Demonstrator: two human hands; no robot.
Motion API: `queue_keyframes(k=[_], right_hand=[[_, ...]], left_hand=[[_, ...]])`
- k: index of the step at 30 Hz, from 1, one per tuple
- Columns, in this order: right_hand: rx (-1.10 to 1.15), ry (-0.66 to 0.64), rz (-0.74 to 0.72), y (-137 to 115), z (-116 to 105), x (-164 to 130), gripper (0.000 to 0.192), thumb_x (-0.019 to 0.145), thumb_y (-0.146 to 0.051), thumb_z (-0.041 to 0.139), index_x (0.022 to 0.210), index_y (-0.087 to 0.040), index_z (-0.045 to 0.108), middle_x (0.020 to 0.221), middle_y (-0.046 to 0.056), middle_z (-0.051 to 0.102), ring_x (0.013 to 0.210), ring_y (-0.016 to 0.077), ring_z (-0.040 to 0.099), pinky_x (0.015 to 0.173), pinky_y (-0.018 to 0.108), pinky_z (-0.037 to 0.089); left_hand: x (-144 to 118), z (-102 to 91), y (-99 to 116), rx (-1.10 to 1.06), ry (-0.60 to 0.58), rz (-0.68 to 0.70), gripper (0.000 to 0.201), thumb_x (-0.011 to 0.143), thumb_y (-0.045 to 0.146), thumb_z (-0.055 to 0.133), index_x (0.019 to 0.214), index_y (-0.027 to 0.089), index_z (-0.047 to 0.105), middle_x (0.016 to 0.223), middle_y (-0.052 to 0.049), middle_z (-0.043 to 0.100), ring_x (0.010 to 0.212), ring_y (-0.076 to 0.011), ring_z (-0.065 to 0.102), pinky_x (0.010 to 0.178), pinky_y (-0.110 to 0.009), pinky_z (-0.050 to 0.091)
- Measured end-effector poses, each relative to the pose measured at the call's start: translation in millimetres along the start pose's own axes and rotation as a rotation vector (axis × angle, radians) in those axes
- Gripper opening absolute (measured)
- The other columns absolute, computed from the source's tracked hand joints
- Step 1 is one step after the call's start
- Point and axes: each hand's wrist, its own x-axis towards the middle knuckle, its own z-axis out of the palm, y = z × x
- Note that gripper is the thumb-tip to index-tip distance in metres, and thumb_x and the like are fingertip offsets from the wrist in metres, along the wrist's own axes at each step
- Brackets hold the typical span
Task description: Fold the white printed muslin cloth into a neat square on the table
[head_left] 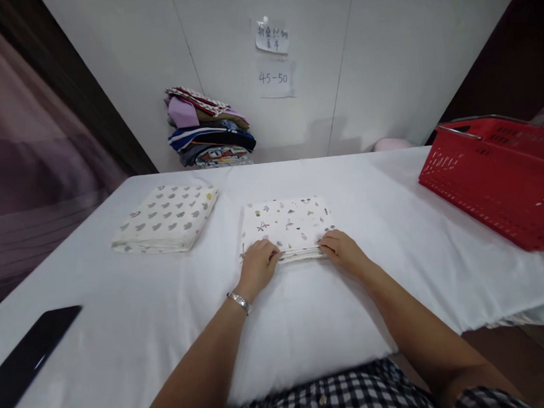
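A folded white cloth [289, 224] with small scattered prints lies flat on the white-covered table in front of me, its layered edge facing my body. My left hand [259, 264] pinches the near left corner of this cloth, thumb and fingers together. At the near right corner my right hand [345, 252] has its fingers closed on the same edge. The fingertips are partly hidden against the layers. To the left lies a second folded white cloth [168, 217] with grey leaf-like prints, apart from both hands.
A red plastic basket [498, 182] with a metal handle stands on the right of the table [309, 332]. At the front left lies a black phone-like slab [29, 358]. Beyond the far edge, a stack of folded fabrics [211, 133] rests against the wall below paper notes [276, 78].
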Motion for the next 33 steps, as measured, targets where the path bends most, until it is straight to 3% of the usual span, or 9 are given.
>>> queue_keyframes(k=[8, 16, 23, 29, 33], right_hand=[[0.104, -0.055, -0.01, 4.4, -7.5, 1.5, 0.025, 0.09, -0.03, 0.045, 0.102, -0.023, 0.066, 0.102, 0.007, 0.063, 0.095, 0.0212, 0.055, 0.084, 0.036, 0.042], [-0.057, -0.094, 0.007, -5.5, -5.7, 10.9, 0.023, 0.09, -0.021, 0.044, 0.089, -0.017, 0.066, 0.091, 0.008, 0.063, 0.086, 0.019, 0.054, 0.077, 0.031, 0.04], [-0.118, 0.076, -0.002, -8.2, -5.3, 5.7, 0.019, 0.09, -0.014, 0.041, 0.086, -0.018, 0.058, 0.092, 0.008, 0.06, 0.086, 0.0197, 0.051, 0.076, 0.031, 0.037], [-0.118, -0.026, -0.005, -5.4, -3.7, 1.0, 0.02, 0.09, -0.015, 0.041, 0.081, -0.017, 0.058, 0.085, 0.007, 0.059, 0.079, 0.0187, 0.05, 0.071, 0.031, 0.037], [-0.02, -0.007, -0.064, -2.5, -5.2, 0.1, 0.016, 0.089, -0.018, 0.044, 0.085, -0.018, 0.06, 0.086, 0.007, 0.059, 0.081, 0.0184, 0.051, 0.073, 0.031, 0.039]], left_hand=[[0.4, 1.2, 1.5, 0.042, 0.007, 0.039, 0.015, 0.089, 0.025, 0.042, 0.078, 0.02, 0.052, 0.084, -0.004, 0.056, 0.082, -0.0184, 0.049, 0.075, -0.033, 0.039], [0.3, 2.9, 2.4, 0.042, 0.012, 0.038, 0.012, 0.088, 0.02, 0.041, 0.081, 0.02, 0.051, 0.087, -0.003, 0.059, 0.084, -0.0181, 0.052, 0.076, -0.033, 0.038], [-0.2, 2.7, 2.3, 0.01, 0.03, 0.086, 0.013, 0.089, 0.021, 0.04, 0.082, 0.02, 0.05, 0.085, -0.003, 0.059, 0.082, -0.0182, 0.051, 0.075, -0.034, 0.038], [-0.5, 2.4, 3.7, 0.014, 0.009, 0.09, 0.014, 0.088, 0.018, 0.039, 0.079, 0.02, 0.049, 0.081, -0.003, 0.057, 0.08, -0.0185, 0.05, 0.073, -0.034, 0.038], [-0.1, 2.0, 3.7, 0.018, -0.023, 0.079, 0.012, 0.087, 0.021, 0.042, 0.078, 0.02, 0.05, 0.08, -0.003, 0.057, 0.078, -0.0185, 0.05, 0.073, -0.034, 0.038]])
